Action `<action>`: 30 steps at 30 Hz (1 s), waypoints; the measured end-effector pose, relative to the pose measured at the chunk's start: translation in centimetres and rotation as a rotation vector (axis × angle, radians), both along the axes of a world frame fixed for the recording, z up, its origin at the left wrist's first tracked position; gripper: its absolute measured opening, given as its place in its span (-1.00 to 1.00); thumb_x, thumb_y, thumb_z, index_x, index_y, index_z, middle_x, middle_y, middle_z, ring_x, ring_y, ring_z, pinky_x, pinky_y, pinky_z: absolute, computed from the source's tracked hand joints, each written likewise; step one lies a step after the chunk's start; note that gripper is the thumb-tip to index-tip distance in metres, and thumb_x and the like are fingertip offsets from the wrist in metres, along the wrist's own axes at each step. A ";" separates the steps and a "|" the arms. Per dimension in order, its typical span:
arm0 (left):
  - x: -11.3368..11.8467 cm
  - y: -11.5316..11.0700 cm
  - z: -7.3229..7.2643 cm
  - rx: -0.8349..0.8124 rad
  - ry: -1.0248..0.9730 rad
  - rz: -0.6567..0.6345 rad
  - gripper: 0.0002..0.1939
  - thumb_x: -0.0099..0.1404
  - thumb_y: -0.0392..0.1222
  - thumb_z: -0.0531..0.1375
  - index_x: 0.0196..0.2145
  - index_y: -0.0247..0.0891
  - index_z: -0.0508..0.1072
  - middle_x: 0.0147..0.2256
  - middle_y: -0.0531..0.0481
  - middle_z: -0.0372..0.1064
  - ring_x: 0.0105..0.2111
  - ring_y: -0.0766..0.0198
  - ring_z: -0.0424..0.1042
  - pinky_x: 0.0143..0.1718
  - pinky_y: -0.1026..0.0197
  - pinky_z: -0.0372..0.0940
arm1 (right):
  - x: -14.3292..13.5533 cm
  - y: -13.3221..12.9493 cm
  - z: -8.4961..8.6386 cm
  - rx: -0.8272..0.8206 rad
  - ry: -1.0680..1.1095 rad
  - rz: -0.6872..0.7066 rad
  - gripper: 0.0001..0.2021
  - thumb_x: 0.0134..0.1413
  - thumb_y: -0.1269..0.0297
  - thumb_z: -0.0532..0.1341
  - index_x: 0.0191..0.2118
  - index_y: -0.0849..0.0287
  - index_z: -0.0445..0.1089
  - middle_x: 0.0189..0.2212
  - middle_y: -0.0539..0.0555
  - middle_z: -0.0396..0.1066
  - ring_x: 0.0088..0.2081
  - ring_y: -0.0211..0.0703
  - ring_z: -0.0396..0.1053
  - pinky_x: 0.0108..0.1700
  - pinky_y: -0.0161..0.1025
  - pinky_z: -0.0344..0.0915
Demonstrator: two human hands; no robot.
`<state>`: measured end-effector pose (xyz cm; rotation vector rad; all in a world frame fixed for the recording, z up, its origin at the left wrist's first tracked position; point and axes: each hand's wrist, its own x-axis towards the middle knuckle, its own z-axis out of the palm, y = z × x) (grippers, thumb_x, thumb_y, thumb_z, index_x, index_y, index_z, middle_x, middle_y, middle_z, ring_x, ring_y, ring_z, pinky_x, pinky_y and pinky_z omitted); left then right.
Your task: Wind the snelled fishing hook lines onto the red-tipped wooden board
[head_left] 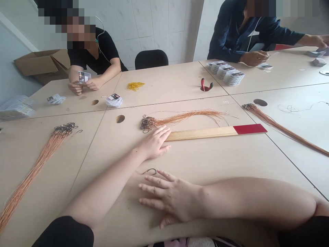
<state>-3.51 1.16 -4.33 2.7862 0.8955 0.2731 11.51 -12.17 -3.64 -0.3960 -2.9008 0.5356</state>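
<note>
My left hand lies with its fingers apart at the left end of a flat wooden strip with a red end. Just beyond its fingertips is a bundle of dark hooks with copper-coloured lines trailing right. Nearer to me, my right hand rests spread on the table, palm down. Beside its fingertips lies a single hook with a short line. Neither hand holds anything that shows.
Hook bundles lie at left and right. Beyond are yellow pieces, red-handled pliers in a table hole and stacked clear packs. Two people sit across the table, handling small items.
</note>
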 end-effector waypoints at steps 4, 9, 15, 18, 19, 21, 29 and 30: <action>-0.1 0.3 -0.3 -0.001 -0.040 0.062 -0.41 0.28 -0.03 0.03 0.20 -0.32 0.09 0.19 -0.18 0.06 0.26 0.08 -0.13 0.24 -0.02 -0.04 | 0.1 1.4 0.0 -0.051 -0.014 -0.125 -0.29 0.17 -0.13 -0.05 0.29 0.24 -0.14 0.29 0.15 -0.32 0.30 0.04 -0.44 0.28 0.08 -0.38; 0.1 0.4 -0.8 0.072 -0.106 0.115 -0.52 0.23 -0.12 0.08 0.08 -0.34 0.27 0.13 -0.18 0.16 0.26 0.02 -0.16 0.24 -0.10 -0.02 | -0.1 1.5 -0.9 -0.029 0.000 -0.147 -0.26 0.18 -0.12 -0.06 0.29 0.31 -0.18 0.27 0.14 -0.15 0.30 0.02 -0.37 0.29 0.04 -0.33; 0.4 0.1 -0.8 0.106 -0.195 0.109 -0.62 0.20 -0.20 0.10 -0.03 -0.36 0.34 -0.01 -0.19 0.30 0.22 0.02 -0.04 0.20 -0.07 0.08 | -0.4 1.9 -0.6 0.151 0.001 -0.163 -0.70 0.22 0.45 -0.06 -0.01 0.32 0.29 -0.02 0.18 0.32 0.04 -0.09 0.19 -0.03 -0.17 0.22; 0.4 0.1 -0.8 0.098 -0.205 0.112 -0.64 0.19 -0.21 0.11 -0.05 -0.33 0.35 -0.04 -0.18 0.32 0.20 0.01 0.00 0.18 -0.11 0.09 | -0.1 2.1 0.2 0.156 -0.056 -0.174 -0.79 0.14 0.51 0.00 -0.24 0.27 0.36 -0.26 0.11 0.38 -0.18 -0.13 0.26 -0.21 -0.22 0.26; 0.4 0.1 -0.7 0.095 -0.203 0.115 -0.64 0.19 -0.21 0.11 -0.05 -0.32 0.35 -0.05 -0.18 0.32 0.20 0.00 0.01 0.18 -0.12 0.09 | 0.0 2.1 0.4 0.158 -0.063 -0.172 -0.82 0.12 0.51 0.02 -0.29 0.25 0.35 -0.30 0.10 0.38 -0.21 -0.13 0.25 -0.24 -0.23 0.26; 0.5 0.1 -0.7 0.096 -0.196 0.118 -0.65 0.18 -0.21 0.11 -0.06 -0.32 0.35 -0.05 -0.17 0.32 0.19 0.00 0.02 0.17 -0.12 0.10 | 0.1 2.1 0.6 0.165 -0.062 -0.165 -0.85 0.09 0.52 0.04 -0.34 0.23 0.33 -0.34 0.08 0.36 -0.25 -0.13 0.23 -0.27 -0.23 0.25; 0.5 0.1 -0.2 0.113 -0.171 0.105 -0.68 0.17 -0.22 0.12 -0.10 -0.33 0.36 -0.10 -0.16 0.34 0.16 -0.02 0.06 0.17 -0.10 0.09 | 0.8 3.7 0.4 0.098 -0.076 -0.260 -0.87 0.13 0.42 0.06 -0.34 0.26 0.34 -0.38 0.11 0.31 -0.38 -0.21 0.20 -0.33 -0.28 0.21; 0.5 0.2 -0.2 0.111 -0.170 0.104 -0.68 0.16 -0.22 0.12 -0.11 -0.33 0.37 -0.11 -0.16 0.34 0.15 -0.02 0.06 0.17 -0.10 0.09 | 1.0 4.1 0.4 0.071 -0.081 -0.258 -0.85 0.14 0.39 0.07 -0.38 0.26 0.35 -0.38 0.11 0.31 -0.39 -0.22 0.19 -0.33 -0.28 0.20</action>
